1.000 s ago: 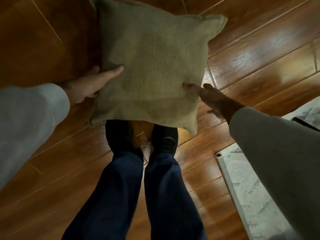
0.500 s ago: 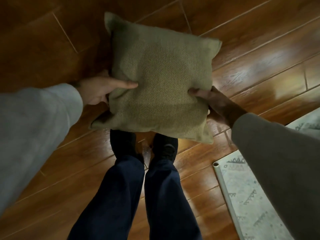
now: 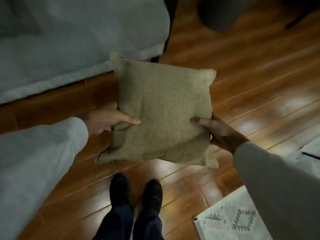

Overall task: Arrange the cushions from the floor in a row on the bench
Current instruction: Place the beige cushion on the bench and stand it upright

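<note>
Head view: grey padded bench (image 3: 69,40) at 10 o'clock. Left hand (image 3: 107,120) pinches olive woven cushion (image 3: 164,115) at its 8 o'clock edge, thumb on top; right hand (image 3: 220,130) likewise at 4 o'clock. Cushion held clear of wooden floor (image 3: 242,75), centre. Judged light, soft, dents under thumbs; opposite-edge grips suit.

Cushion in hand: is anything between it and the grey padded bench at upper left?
Nothing visible. The left hand and right hand grip the cushion, whose far corner appears to reach the bench edge; only bare wooden floor shows around it.
</note>
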Action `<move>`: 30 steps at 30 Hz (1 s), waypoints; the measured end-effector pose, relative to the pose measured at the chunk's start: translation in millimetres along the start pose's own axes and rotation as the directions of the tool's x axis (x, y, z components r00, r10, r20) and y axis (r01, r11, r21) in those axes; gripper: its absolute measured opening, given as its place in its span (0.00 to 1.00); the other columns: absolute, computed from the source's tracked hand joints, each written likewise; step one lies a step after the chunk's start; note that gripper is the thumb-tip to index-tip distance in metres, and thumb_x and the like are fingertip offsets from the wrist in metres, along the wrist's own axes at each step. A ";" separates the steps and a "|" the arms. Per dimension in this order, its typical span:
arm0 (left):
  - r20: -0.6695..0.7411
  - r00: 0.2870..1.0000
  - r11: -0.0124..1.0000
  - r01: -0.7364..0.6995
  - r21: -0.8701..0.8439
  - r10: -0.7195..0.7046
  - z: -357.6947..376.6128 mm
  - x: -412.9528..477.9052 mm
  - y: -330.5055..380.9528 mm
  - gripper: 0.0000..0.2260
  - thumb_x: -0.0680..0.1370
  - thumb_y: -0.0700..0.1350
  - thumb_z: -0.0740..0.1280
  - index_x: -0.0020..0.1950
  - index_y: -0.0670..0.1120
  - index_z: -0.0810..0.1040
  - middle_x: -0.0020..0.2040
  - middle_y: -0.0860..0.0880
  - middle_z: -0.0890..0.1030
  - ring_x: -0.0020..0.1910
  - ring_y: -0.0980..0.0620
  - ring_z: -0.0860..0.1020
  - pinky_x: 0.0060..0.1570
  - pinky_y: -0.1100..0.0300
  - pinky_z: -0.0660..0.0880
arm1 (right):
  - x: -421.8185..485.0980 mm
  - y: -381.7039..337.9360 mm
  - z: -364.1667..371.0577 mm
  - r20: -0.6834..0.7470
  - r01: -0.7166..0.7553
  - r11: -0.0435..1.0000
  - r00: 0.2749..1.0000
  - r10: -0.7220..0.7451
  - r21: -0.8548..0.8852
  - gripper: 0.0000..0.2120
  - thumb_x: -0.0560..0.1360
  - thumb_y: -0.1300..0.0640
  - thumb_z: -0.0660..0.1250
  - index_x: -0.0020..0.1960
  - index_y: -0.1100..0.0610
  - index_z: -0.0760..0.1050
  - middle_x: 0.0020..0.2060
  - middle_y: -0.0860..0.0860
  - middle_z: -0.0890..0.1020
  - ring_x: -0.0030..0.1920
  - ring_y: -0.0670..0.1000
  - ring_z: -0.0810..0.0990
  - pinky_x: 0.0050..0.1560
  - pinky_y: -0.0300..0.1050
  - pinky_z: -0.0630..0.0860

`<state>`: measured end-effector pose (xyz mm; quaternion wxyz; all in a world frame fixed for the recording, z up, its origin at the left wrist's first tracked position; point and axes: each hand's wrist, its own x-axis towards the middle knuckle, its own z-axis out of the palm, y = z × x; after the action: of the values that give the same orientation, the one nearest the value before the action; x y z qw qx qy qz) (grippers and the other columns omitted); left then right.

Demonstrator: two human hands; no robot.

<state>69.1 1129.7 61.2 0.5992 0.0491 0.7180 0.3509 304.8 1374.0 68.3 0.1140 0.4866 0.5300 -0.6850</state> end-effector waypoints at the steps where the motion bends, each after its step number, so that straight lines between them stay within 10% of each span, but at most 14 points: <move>1: -0.005 0.999 0.999 -0.039 -0.013 0.039 -6.4 -20.0 20.7 0.53 0.52 0.56 0.85 0.74 0.57 0.64 0.58 0.62 0.76 0.63 0.51 0.74 0.49 0.52 0.77 | -14.0 -25.1 0.9 0.015 0.031 0.999 0.999 -0.031 -0.010 0.41 0.61 0.50 0.80 0.70 0.43 0.67 0.60 0.45 0.80 0.55 0.50 0.80 0.38 0.49 0.81; 5: -0.074 0.976 0.978 -0.207 -0.010 0.206 -44.0 -100.5 97.2 0.42 0.55 0.55 0.85 0.66 0.62 0.70 0.60 0.63 0.78 0.59 0.54 0.76 0.58 0.44 0.75 | -58.9 -129.0 5.9 0.010 0.200 0.976 0.980 -0.199 -0.083 0.33 0.56 0.48 0.84 0.58 0.39 0.75 0.52 0.44 0.86 0.49 0.50 0.86 0.37 0.47 0.84; 8: -0.146 0.936 0.946 -0.325 -0.017 0.319 -73.8 -174.4 148.9 0.35 0.55 0.54 0.85 0.57 0.66 0.72 0.52 0.64 0.82 0.50 0.60 0.81 0.42 0.59 0.80 | -107.5 -216.0 18.7 0.024 0.293 0.944 0.956 -0.293 -0.151 0.38 0.53 0.42 0.85 0.60 0.35 0.73 0.55 0.43 0.84 0.53 0.53 0.84 0.51 0.59 0.83; 14: -0.340 0.769 0.829 -0.555 0.063 0.541 -120.0 -319.4 220.2 0.33 0.55 0.51 0.84 0.55 0.61 0.73 0.48 0.65 0.84 0.45 0.66 0.83 0.37 0.70 0.78 | -214.4 -347.4 56.9 0.162 0.508 0.839 0.861 -0.483 -0.197 0.48 0.53 0.41 0.85 0.69 0.39 0.67 0.58 0.41 0.78 0.54 0.49 0.79 0.40 0.47 0.78; 20: -0.464 0.649 0.748 -0.662 0.046 0.603 -168.2 -391.1 247.9 0.38 0.52 0.54 0.85 0.58 0.60 0.71 0.52 0.62 0.82 0.51 0.61 0.80 0.51 0.60 0.75 | -274.4 -432.9 105.9 0.242 0.621 0.753 0.782 -0.575 -0.216 0.46 0.61 0.45 0.83 0.72 0.42 0.64 0.58 0.44 0.78 0.52 0.50 0.81 0.35 0.45 0.82; 26: -0.476 0.606 0.705 -0.708 0.044 0.638 -225.1 -396.8 275.0 0.32 0.57 0.54 0.81 0.56 0.63 0.71 0.44 0.68 0.83 0.43 0.68 0.82 0.39 0.67 0.77 | -267.2 -504.8 147.6 0.286 0.640 0.684 0.768 -0.572 -0.350 0.55 0.56 0.36 0.81 0.77 0.39 0.59 0.67 0.47 0.72 0.64 0.57 0.74 0.63 0.68 0.73; 30: -0.509 0.616 0.713 -0.701 -0.009 0.600 -269.3 -384.2 292.5 0.45 0.57 0.54 0.82 0.71 0.55 0.66 0.58 0.57 0.79 0.57 0.54 0.78 0.55 0.52 0.77 | -245.6 -541.1 178.4 0.277 0.634 0.688 0.773 -0.570 -0.354 0.54 0.57 0.37 0.80 0.77 0.39 0.57 0.69 0.49 0.71 0.64 0.57 0.73 0.64 0.69 0.71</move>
<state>-167.8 1040.3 552.7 0.2379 0.1580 0.7323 0.6182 -33.4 1359.2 588.4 0.0243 0.1967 0.7873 -0.5838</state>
